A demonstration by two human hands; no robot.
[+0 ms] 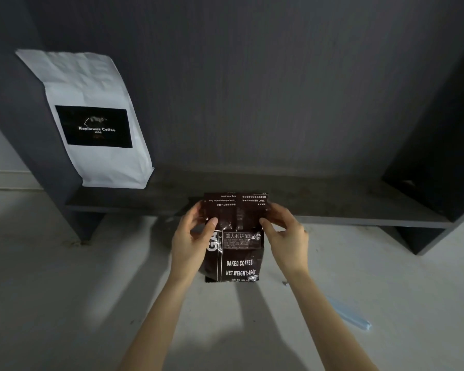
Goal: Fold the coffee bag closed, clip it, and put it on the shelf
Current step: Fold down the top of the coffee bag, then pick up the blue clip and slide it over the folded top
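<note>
A dark brown coffee bag (239, 263) with white print stands on the pale floor in front of the dark shelf (332, 207). Its top flap (236, 207) is folded over toward me, with upside-down text showing. My left hand (193, 236) pinches the flap's left side, thumb pressed on the fold. My right hand (284, 231) grips the flap's right side the same way. A long light-blue clip (351, 314) lies on the floor to the right, under my right forearm.
A white coffee bag (97, 121) with a black label leans at the shelf's left end against the side panel. The shelf unit's dark back wall and right side panel (439, 156) enclose the board.
</note>
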